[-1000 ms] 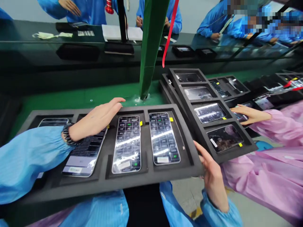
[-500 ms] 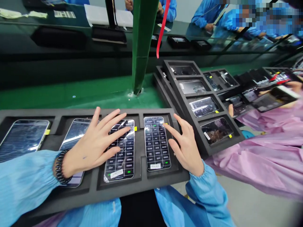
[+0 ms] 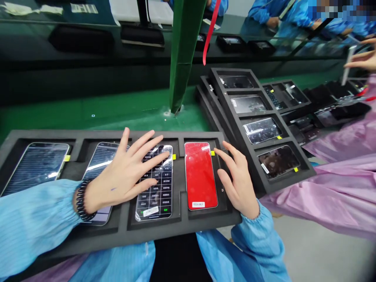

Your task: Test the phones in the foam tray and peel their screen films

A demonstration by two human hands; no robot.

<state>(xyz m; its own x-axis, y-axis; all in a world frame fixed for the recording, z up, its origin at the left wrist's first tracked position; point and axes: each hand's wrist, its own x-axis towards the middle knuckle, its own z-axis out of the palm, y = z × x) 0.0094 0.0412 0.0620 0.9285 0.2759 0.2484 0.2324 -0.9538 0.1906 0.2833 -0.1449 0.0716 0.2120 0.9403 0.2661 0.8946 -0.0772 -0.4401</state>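
A black foam tray (image 3: 123,234) lies before me with several smartphones in its recesses. My left hand (image 3: 126,174), fingers spread, is over the smartphone with a grid menu (image 3: 155,196); whether a fingertip touches the glass I cannot tell. Its wrist partly hides another smartphone (image 3: 101,156) with a striped screen. At the far left lies a further striped-screen smartphone (image 3: 38,164). My right hand (image 3: 237,178) is open beside the rightmost smartphone (image 3: 201,176), whose screen is all red with a white label near the bottom. Its index fingertip is close to that phone's yellow tab (image 3: 213,153).
Stacked foam trays (image 3: 252,149) holding phones stand to the right. Beyond them a co-worker in pink sleeves (image 3: 329,172) holds up a thin device (image 3: 349,64). A green post (image 3: 186,55) rises behind my tray, with a red strap (image 3: 211,33) hanging beside it.
The rightmost phone's screen has gone from a grid menu to solid red. My right index finger has drawn slightly away from it. The co-worker's hand has risen with a device.
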